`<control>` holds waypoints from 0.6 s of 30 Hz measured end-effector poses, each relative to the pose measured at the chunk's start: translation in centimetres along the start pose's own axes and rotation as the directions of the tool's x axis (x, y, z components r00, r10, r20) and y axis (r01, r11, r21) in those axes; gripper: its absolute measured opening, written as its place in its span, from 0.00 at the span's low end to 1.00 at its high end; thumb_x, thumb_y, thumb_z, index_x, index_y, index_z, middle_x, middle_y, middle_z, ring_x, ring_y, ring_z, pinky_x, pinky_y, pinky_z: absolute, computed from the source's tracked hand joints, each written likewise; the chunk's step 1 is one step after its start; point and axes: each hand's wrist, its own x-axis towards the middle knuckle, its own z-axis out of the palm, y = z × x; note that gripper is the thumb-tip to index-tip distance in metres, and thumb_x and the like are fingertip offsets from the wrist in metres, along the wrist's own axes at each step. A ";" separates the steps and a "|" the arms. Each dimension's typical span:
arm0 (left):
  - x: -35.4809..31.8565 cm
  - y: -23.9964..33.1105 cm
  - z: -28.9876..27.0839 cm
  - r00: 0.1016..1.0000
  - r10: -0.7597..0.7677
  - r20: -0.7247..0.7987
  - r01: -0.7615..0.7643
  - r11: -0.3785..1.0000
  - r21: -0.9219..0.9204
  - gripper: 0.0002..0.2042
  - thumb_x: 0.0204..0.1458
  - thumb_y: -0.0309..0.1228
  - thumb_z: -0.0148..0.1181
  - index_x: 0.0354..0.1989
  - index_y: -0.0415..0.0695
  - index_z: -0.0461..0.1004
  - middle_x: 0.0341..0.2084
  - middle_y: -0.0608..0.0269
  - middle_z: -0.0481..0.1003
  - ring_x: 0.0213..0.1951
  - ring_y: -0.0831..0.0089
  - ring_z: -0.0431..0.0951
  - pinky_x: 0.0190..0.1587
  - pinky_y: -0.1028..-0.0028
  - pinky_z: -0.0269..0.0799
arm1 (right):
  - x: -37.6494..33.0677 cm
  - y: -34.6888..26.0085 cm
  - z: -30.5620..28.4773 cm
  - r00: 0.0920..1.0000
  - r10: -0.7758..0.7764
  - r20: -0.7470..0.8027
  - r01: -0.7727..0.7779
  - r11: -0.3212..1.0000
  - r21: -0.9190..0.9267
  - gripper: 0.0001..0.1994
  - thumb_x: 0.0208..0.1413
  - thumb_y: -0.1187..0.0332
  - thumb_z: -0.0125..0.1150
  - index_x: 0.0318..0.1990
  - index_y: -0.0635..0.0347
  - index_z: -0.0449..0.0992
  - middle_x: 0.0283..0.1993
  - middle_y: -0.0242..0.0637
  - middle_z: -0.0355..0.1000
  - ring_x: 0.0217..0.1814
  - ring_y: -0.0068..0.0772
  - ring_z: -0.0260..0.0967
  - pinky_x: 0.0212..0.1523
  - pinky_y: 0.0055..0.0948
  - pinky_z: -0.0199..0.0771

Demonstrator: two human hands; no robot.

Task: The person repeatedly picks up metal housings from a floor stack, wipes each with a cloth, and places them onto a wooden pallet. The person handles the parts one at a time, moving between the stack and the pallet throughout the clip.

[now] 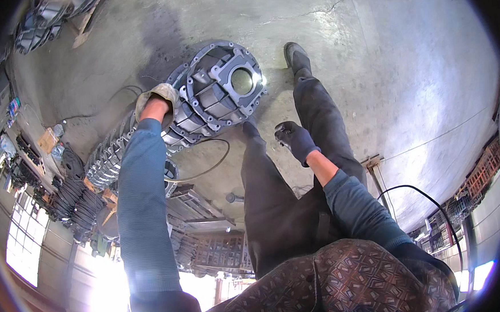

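Observation:
A pale, loose work glove or cloth wraps my left hand point(158, 102), which is at the near left side of a large grey cast-metal bell housing point(209, 95). Its fingers are hidden, so I cannot tell whether it grips anything. The housing has a round opening, ribs and a bolt-hole flange, and rests against a row of similar grey castings point(104, 159). In a dark glove, my right hand point(295, 139) is curled closed in front of my legs, apart from the housing. Whatever lies within those fingers, if anything, cannot be made out.
A thin hose point(205, 171) loops on the concrete floor beside the castings. More metal parts point(39, 31) lie at the far left. Wooden pieces and dark stacked parts point(72, 204) line the left side. A slatted metal frame point(202, 210) stands near my left leg.

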 end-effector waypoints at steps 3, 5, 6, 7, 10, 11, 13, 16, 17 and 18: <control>-3.2 6.2 -8.0 0.996 0.027 0.086 -0.030 0.999 0.037 0.29 0.62 0.51 0.41 0.65 0.44 0.65 0.68 0.53 0.62 0.67 0.56 0.64 0.67 0.60 0.62 | -0.6 -1.2 -2.6 0.999 0.044 0.004 -0.044 0.999 -0.013 0.17 0.58 0.61 0.65 0.51 0.61 0.76 0.42 0.46 0.79 0.44 0.38 0.78 0.45 0.32 0.74; -2.2 6.7 -9.4 0.999 0.044 0.020 -0.043 0.999 -0.023 0.24 0.61 0.48 0.46 0.56 0.44 0.74 0.60 0.53 0.71 0.59 0.55 0.72 0.58 0.59 0.69 | -1.1 -3.8 -4.1 0.996 0.084 0.023 -0.085 0.996 0.038 0.17 0.57 0.61 0.65 0.51 0.59 0.77 0.42 0.45 0.79 0.43 0.36 0.78 0.45 0.31 0.74; -2.6 8.3 -10.9 0.996 0.084 -0.003 -0.084 0.996 0.021 0.22 0.60 0.47 0.49 0.50 0.44 0.79 0.53 0.54 0.77 0.52 0.53 0.78 0.53 0.58 0.74 | -1.3 -3.8 -4.8 0.995 0.100 -0.008 -0.099 0.991 0.092 0.16 0.58 0.64 0.65 0.50 0.61 0.77 0.40 0.41 0.79 0.41 0.30 0.76 0.43 0.28 0.74; -1.6 3.9 -7.5 0.984 0.179 -0.024 -0.172 0.968 0.181 0.20 0.60 0.46 0.49 0.46 0.45 0.80 0.49 0.53 0.78 0.48 0.53 0.79 0.49 0.58 0.75 | -1.2 -4.5 -5.1 0.997 0.075 0.029 -0.079 0.988 0.133 0.14 0.59 0.67 0.65 0.50 0.62 0.77 0.39 0.36 0.78 0.38 0.25 0.73 0.40 0.25 0.73; -3.5 3.5 -7.6 0.951 0.292 -0.105 -0.236 0.899 0.370 0.19 0.60 0.45 0.48 0.33 0.47 0.83 0.35 0.49 0.80 0.39 0.54 0.82 0.41 0.58 0.77 | -0.5 -5.5 -7.1 0.992 0.128 0.006 -0.123 0.945 0.304 0.13 0.60 0.70 0.64 0.50 0.64 0.77 0.37 0.32 0.77 0.36 0.18 0.70 0.38 0.22 0.72; -4.9 1.4 -6.3 0.974 0.206 -0.091 -0.166 0.930 0.329 0.18 0.60 0.45 0.49 0.32 0.47 0.83 0.33 0.49 0.81 0.37 0.54 0.82 0.40 0.58 0.77 | -0.4 -5.8 -7.4 0.994 0.106 0.022 -0.108 0.937 0.332 0.13 0.60 0.70 0.64 0.50 0.64 0.77 0.37 0.32 0.77 0.36 0.18 0.70 0.38 0.22 0.72; -7.8 4.4 -8.9 0.993 0.113 -0.017 -0.105 0.961 0.254 0.17 0.56 0.45 0.56 0.34 0.45 0.84 0.36 0.46 0.81 0.39 0.51 0.82 0.43 0.56 0.77 | -0.4 -6.1 -8.1 0.994 0.103 -0.032 -0.083 0.921 0.380 0.13 0.60 0.70 0.63 0.50 0.66 0.77 0.38 0.32 0.77 0.37 0.18 0.71 0.39 0.21 0.72; -10.3 3.4 -7.6 0.984 0.175 -0.032 -0.150 0.914 0.377 0.17 0.56 0.45 0.56 0.34 0.44 0.84 0.37 0.48 0.81 0.41 0.52 0.82 0.44 0.58 0.78 | -0.2 -7.2 -8.5 0.997 0.082 -0.013 -0.075 0.957 0.279 0.13 0.60 0.71 0.63 0.49 0.67 0.76 0.38 0.33 0.78 0.39 0.19 0.72 0.40 0.22 0.73; -10.7 4.8 -7.8 0.993 0.075 -0.094 -0.046 0.959 0.281 0.17 0.56 0.44 0.55 0.34 0.43 0.84 0.38 0.47 0.81 0.43 0.51 0.82 0.45 0.58 0.78 | 0.0 -6.8 -8.5 0.996 0.088 -0.026 -0.076 0.952 0.296 0.13 0.60 0.72 0.63 0.49 0.67 0.76 0.39 0.34 0.78 0.39 0.19 0.72 0.41 0.22 0.73; -10.8 5.5 -8.3 0.995 0.061 -0.072 -0.040 0.965 0.260 0.17 0.56 0.44 0.55 0.34 0.43 0.84 0.38 0.46 0.81 0.43 0.51 0.82 0.45 0.58 0.78 | 0.3 -6.5 -8.4 0.996 0.086 -0.028 -0.074 0.948 0.310 0.12 0.60 0.72 0.62 0.50 0.67 0.76 0.39 0.34 0.78 0.39 0.20 0.72 0.41 0.22 0.73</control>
